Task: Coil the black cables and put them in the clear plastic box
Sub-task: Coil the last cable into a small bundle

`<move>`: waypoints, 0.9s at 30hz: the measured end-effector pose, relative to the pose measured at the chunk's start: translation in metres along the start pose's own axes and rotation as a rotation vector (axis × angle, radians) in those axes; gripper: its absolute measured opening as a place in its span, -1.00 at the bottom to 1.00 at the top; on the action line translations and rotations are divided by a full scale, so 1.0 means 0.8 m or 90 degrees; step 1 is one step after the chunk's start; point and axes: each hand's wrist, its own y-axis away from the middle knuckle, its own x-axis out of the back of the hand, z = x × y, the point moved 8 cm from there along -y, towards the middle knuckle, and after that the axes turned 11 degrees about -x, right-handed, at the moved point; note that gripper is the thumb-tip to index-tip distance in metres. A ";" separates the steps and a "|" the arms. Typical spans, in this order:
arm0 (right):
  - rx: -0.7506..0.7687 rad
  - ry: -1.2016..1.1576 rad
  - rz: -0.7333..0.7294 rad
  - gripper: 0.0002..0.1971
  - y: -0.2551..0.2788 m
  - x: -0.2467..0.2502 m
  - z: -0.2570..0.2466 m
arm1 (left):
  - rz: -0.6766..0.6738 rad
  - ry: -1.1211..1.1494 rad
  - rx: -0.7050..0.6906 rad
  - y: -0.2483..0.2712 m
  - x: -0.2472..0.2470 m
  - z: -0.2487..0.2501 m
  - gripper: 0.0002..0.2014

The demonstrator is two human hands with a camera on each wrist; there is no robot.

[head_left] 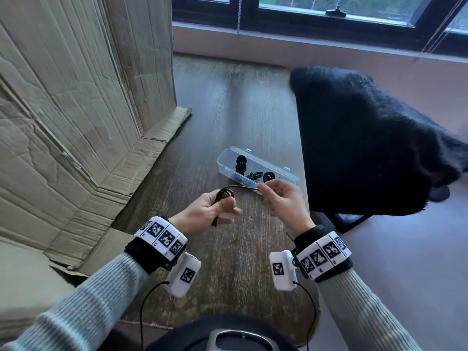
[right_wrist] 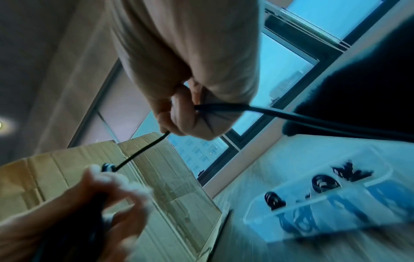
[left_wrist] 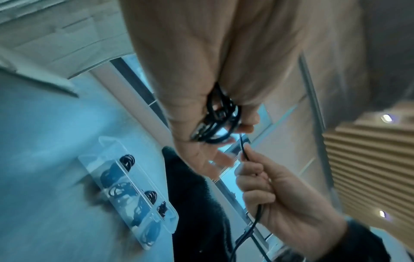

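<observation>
Wooden table (head_left: 228, 102) overhead; wrist views alone revealing both hands' fingers (left_wrist: 246, 124) pinching black cable (left_wrist: 219, 122).

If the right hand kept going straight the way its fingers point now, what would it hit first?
Probably the box. The right hand, pinching the cable, points forward and a little left, and the box's near wall lies just beyond its fingertips. The hand seems to be held above the table, so it might pass over the rim.
</observation>
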 end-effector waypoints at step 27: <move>0.067 0.160 -0.119 -0.86 0.044 -0.096 0.041 | 0.203 -0.003 -0.068 -0.017 0.000 0.022 -0.84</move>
